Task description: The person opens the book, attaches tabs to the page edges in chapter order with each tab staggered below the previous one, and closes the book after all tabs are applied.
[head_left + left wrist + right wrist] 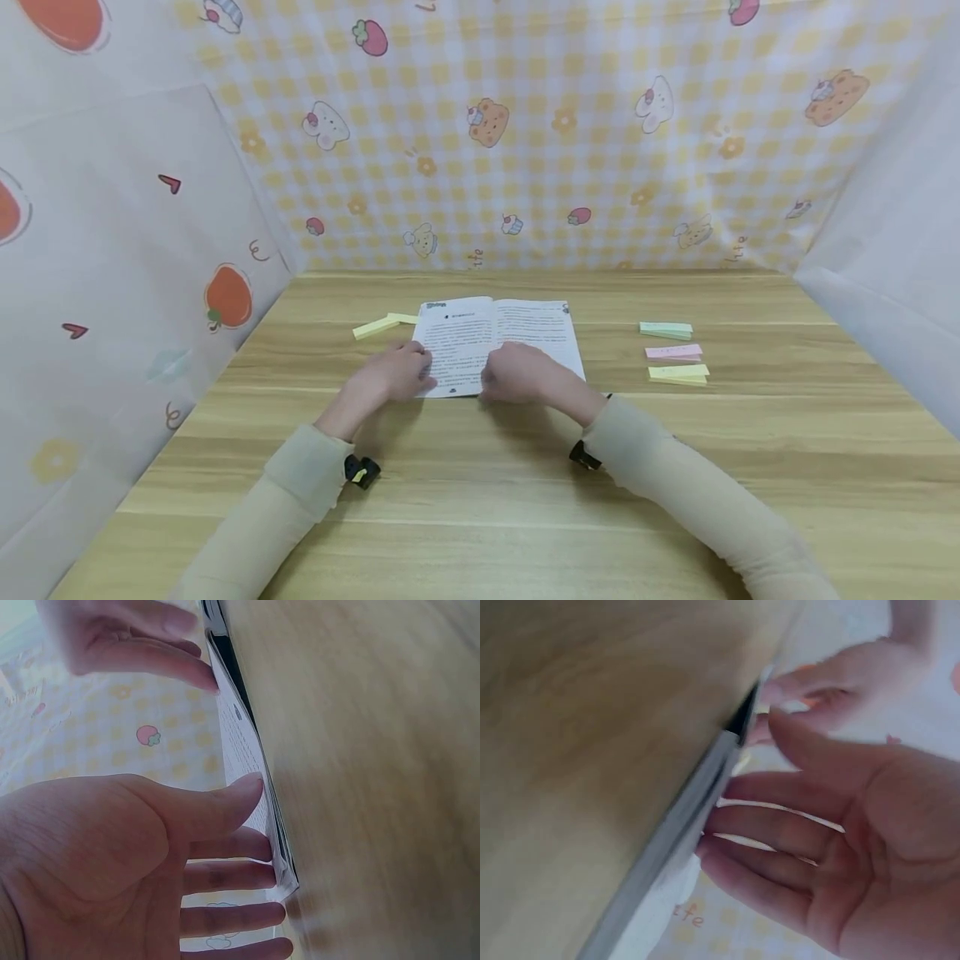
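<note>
An open book (497,332) with printed pages lies flat in the middle of the wooden table (480,492). My left hand (400,374) rests on the near corner of the left page, fingers straight. My right hand (519,373) lies flat on the near part of the right page. In the left wrist view the left hand (217,855) touches the page edge of the book (247,761) with straight fingers and thumb. The right wrist view shows the right hand (810,847) with extended fingers against the book (682,817). Neither hand holds anything.
A yellow sticky-note pad (382,325) lies left of the book. To the right lie three pads: green (666,330), pink (673,352) and yellow (678,374). Patterned cloth walls (525,133) enclose the table at the back and both sides.
</note>
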Demonstrator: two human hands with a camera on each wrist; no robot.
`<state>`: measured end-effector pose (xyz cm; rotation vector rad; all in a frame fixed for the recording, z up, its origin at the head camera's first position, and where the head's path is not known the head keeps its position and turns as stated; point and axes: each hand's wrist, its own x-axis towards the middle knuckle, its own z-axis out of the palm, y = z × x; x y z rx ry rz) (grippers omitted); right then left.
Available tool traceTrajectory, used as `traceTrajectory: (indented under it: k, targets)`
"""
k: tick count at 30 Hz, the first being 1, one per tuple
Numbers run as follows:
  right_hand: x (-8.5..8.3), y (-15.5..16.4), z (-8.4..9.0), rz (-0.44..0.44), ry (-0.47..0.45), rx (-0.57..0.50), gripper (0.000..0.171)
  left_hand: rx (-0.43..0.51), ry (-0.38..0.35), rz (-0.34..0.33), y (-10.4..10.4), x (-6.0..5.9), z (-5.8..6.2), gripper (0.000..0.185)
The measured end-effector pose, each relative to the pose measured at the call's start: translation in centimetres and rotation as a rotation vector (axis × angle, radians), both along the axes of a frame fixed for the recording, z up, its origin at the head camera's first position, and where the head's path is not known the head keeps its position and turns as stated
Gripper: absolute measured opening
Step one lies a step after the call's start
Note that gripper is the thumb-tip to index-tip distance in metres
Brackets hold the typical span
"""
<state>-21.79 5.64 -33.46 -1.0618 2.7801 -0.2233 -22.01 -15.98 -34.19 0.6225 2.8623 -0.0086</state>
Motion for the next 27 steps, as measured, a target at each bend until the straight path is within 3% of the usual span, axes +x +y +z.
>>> traceTrajectory:
  k: [5,13,19,27]
  targets:
    - [-0.2,0.8,0.7,0.105,-0.111,0.005,0.038,0.004,0.000,0.000,-0.1,0.0,0.1,0.023]
    - [-0.9,1.8,0.7,0.117,-0.177,-0.010,0.024,0.003,-0.012,-0.003,0.0,0.1,0.2,0.022]
    - [-1.3,2.4,1.1,0.081,-0.204,-0.050,0.062,-0.004,-0.010,0.004,0.0,0.0,0.1,0.024]
    - [-1.2,3.4,2.4,0.085,-0.147,-0.161,0.068,0.000,-0.011,0.007,0.0,0.0,0.1,0.021]
